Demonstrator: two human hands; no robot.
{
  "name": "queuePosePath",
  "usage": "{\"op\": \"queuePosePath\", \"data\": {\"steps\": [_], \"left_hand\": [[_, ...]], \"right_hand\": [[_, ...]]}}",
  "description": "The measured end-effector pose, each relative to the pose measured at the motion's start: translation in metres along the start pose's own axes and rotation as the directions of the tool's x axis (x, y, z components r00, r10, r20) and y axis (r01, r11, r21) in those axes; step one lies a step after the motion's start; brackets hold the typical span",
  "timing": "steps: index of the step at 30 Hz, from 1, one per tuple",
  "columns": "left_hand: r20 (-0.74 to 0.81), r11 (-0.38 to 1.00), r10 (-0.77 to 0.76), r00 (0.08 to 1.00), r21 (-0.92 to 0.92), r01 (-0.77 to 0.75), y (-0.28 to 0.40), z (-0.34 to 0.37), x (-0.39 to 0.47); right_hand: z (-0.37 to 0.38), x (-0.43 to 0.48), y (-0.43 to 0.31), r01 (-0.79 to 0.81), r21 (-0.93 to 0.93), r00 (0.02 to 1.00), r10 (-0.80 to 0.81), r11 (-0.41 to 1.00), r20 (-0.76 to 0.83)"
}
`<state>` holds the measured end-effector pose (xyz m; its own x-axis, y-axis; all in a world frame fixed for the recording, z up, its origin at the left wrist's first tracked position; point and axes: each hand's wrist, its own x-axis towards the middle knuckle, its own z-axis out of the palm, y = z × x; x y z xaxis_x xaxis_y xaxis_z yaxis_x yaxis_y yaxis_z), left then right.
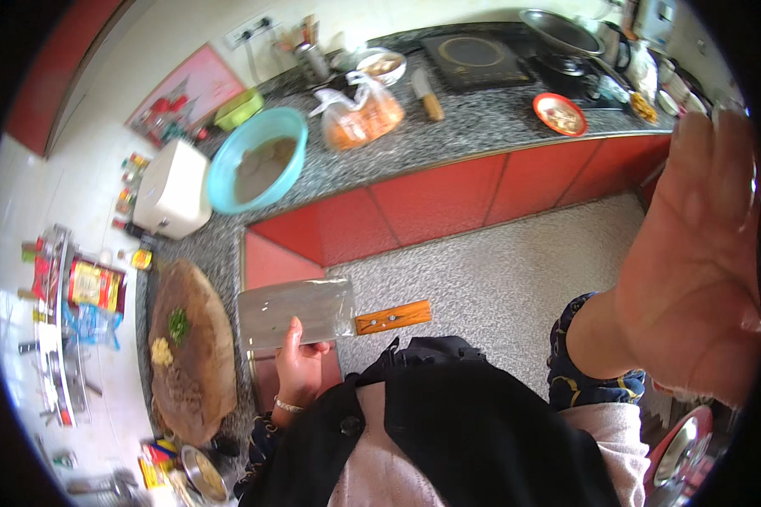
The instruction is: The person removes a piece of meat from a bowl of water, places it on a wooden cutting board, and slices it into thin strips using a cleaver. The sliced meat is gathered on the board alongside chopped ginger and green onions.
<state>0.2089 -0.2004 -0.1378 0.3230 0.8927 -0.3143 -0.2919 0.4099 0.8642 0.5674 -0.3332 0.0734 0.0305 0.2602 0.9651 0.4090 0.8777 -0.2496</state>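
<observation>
My left hand grips a cleaver by its broad metal blade, thumb flat on the near face. The wooden handle points to the right, with no hand on it. Left of the blade, a thick wooden chopping board lies on the counter. On it are chopped green herbs, minced pale garlic or ginger and a greyish-brown heap, perhaps minced meat. Close to the camera at the right, my right hand is raised with straight fingers and a bare palm.
On the stone counter are a blue basin of cloudy liquid, a bagged orange food, a wooden-handled knife, an induction cooker, a wok and a red-rimmed bowl. A wall rack hangs left.
</observation>
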Motion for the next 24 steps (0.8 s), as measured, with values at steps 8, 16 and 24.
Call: {"op": "queuePosePath", "data": {"steps": [8,16,24], "left_hand": [[-0.274,0.996,0.071,0.959,-0.029,-0.082,-0.008,-0.046,-0.04],[-0.458,0.975,0.06,0.887,-0.163,-0.15,-0.005,-0.071,-0.095],[-0.554,0.934,0.115,0.824,-0.223,-0.28,-0.009,-0.096,-0.15]], "right_hand": [[0.062,0.009,0.056,-0.033,0.257,0.996,0.011,0.966,0.087],[0.145,0.023,0.069,-0.08,0.466,0.979,-0.019,0.881,0.204],[0.219,0.026,0.06,-0.133,0.607,0.964,-0.041,0.783,0.264]]}}
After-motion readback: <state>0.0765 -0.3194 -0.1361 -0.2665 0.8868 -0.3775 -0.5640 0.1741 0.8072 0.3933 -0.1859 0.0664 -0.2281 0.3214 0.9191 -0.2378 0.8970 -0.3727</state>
